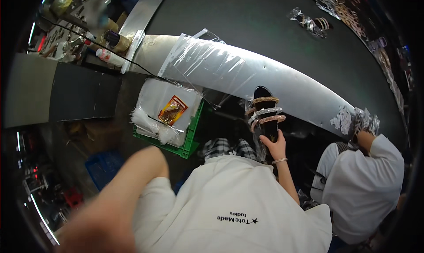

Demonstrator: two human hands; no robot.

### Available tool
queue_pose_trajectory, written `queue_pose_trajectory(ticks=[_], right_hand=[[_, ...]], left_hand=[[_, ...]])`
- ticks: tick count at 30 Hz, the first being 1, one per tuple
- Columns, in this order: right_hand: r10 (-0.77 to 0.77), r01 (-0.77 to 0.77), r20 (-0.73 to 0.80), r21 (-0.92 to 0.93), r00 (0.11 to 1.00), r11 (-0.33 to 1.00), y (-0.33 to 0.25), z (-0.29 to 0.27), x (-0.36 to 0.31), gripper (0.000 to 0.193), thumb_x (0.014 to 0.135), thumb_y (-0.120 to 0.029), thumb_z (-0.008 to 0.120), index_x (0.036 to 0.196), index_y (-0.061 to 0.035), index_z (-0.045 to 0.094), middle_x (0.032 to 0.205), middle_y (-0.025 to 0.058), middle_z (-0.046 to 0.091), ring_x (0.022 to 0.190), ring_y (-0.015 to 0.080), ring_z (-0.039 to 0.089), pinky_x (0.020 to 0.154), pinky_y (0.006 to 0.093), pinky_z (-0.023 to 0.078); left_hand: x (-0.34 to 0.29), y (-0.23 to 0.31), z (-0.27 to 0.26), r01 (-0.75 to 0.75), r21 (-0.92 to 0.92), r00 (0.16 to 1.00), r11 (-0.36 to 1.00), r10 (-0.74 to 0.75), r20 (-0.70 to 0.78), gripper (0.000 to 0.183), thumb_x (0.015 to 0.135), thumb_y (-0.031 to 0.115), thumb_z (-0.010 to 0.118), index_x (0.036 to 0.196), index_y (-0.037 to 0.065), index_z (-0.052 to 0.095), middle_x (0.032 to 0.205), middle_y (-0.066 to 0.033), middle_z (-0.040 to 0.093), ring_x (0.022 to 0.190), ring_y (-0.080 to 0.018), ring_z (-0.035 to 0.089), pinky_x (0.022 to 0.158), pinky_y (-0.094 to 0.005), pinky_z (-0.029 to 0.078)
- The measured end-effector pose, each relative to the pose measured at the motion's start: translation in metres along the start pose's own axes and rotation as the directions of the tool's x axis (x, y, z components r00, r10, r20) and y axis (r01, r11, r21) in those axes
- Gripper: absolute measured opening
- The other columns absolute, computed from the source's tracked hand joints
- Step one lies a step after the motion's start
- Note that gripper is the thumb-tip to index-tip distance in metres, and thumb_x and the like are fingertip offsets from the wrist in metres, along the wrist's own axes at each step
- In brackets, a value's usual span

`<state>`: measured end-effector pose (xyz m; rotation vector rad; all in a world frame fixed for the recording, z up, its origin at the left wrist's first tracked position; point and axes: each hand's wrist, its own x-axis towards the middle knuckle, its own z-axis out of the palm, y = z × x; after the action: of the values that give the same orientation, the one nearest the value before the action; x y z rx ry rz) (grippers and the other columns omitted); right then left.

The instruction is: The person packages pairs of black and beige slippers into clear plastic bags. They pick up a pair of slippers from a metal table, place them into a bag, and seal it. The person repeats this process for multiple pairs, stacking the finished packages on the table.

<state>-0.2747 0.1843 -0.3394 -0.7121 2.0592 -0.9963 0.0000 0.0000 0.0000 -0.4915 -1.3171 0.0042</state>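
My right hand [277, 148] is closed round the lower end of a strappy sandal [266, 104]. It has a dark sole and several bands in tan, silvery white and pink, and stands upright by the bench's metal edge; whether a second sandal lies behind it I cannot tell. Close to the camera at lower left, my left hand [97, 226] is raised on a bent arm. It is smeared by motion, and its fingers cannot be made out. Clear plastic bags [201, 54] lie across the metal edge, left of the sandal.
A green crate [192, 134] holds a stack of clear bags [148, 94] with a red and yellow packet [173, 110] on top. Wrapped sandals [309, 23] lie on the dark belt [247, 19]. At right, a co-worker in white [364, 187] handles plastic wrapping. A cable crosses upper left.
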Motion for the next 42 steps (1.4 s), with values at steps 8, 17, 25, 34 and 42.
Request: queue_pose_trajectory(ticks=[8,17,25,34,42], right_hand=[[-0.306,0.200,0.211,0.409,0.928,0.890,-0.051,-0.037,0.068,0.056,0.066,-0.013,0.080,0.114,0.0024,0.055,0.104,0.0029,0.061,0.095,0.0118,0.055,0.085,0.0271,0.045],[0.074,0.063,0.267,-0.470,0.961,0.881,-0.001,0.003,0.168,0.062,0.073,-0.053,0.067,0.107,-0.0016,0.060,0.096,0.0203,0.065,0.092,0.0342,0.063,0.078,0.0388,0.048],[-0.061,0.071,0.290,-0.024,0.955,0.997,-0.042,0.010,0.181,0.045,0.077,-0.039,0.069,0.104,-0.0038,0.059,0.088,0.0149,0.066,0.081,0.0257,0.064,0.074,0.0339,0.048],[0.147,-0.019,0.245,-0.457,0.958,0.889,-0.047,0.001,0.228,0.057,0.076,-0.048,0.066,0.112,-0.0051,0.055,0.096,0.0188,0.065,0.089,0.0333,0.063,0.079,0.0387,0.048],[0.011,0.026,0.455,-0.075,0.891,0.997,-0.034,0.000,0.248,0.053,0.075,-0.044,0.068,0.107,-0.0028,0.060,0.097,0.0164,0.065,0.089,0.0269,0.063,0.080,0.0349,0.047]], left_hand=[[-0.423,-0.008,0.012,0.819,0.574,-0.075,0.012,-0.989,0.127,0.014,0.087,0.013,0.053,0.097,0.007,0.062,0.121,-0.0111,0.058,0.123,-0.0327,0.045,0.103,-0.0424,0.032],[-0.533,0.003,0.001,0.719,0.695,-0.203,-0.012,-0.960,0.193,0.010,0.087,0.013,0.054,0.094,0.005,0.053,0.121,-0.0096,0.058,0.126,-0.0343,0.041,0.106,-0.0482,0.026],[-0.516,-0.027,-0.003,0.699,0.715,-0.208,-0.004,-0.958,0.199,0.012,0.085,0.009,0.052,0.096,0.006,0.052,0.119,-0.0108,0.058,0.123,-0.0322,0.044,0.105,-0.0488,0.025],[-0.549,-0.019,-0.007,0.863,0.343,-0.348,-0.370,-0.929,-0.125,0.010,0.088,0.008,0.051,0.097,0.004,0.051,0.124,-0.0125,0.056,0.126,-0.0307,0.041,0.106,-0.0453,0.023],[-0.437,-0.083,0.058,0.901,0.420,-0.224,-0.107,-0.945,0.239,0.011,0.088,0.012,0.050,0.094,0.003,0.048,0.116,-0.0126,0.061,0.115,-0.0354,0.051,0.097,-0.0452,0.036]])
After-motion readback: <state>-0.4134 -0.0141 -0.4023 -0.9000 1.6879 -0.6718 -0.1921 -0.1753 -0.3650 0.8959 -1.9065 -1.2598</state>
